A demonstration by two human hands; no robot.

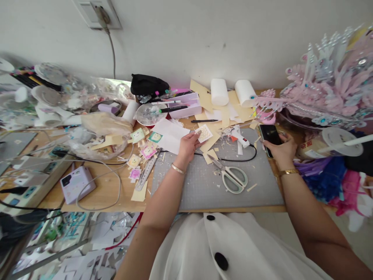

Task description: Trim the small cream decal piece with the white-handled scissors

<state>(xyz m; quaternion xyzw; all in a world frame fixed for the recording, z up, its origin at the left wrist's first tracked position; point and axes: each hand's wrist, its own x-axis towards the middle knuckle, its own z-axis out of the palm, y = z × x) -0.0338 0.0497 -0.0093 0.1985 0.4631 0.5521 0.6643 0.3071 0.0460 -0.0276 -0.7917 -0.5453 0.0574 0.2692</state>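
My left hand [188, 147] pinches a small white card [205, 133] with a pale yellow pattern, above the middle of the grey cutting mat [186, 190]. Over at the right, my right hand [283, 148] grips a black-screened phone [270, 135] by its side, at the mat's far right corner. Between the hands lie a white hot glue gun [241, 137] and scissors [234, 179] with pale handles, blades pointing up-left. A blank white sheet [167, 134] is just left of my left hand. Several small painted face cards [148, 151] lie beside a metal ruler [145, 174].
Two white rolls [219, 92] stand against the wall near a lilac box [186, 105] of pens. Pink jewelled crowns [323, 85] pile up at the right, above a clear tub [332, 144]. A lilac device [77, 184], cables and power strips crowd the left.
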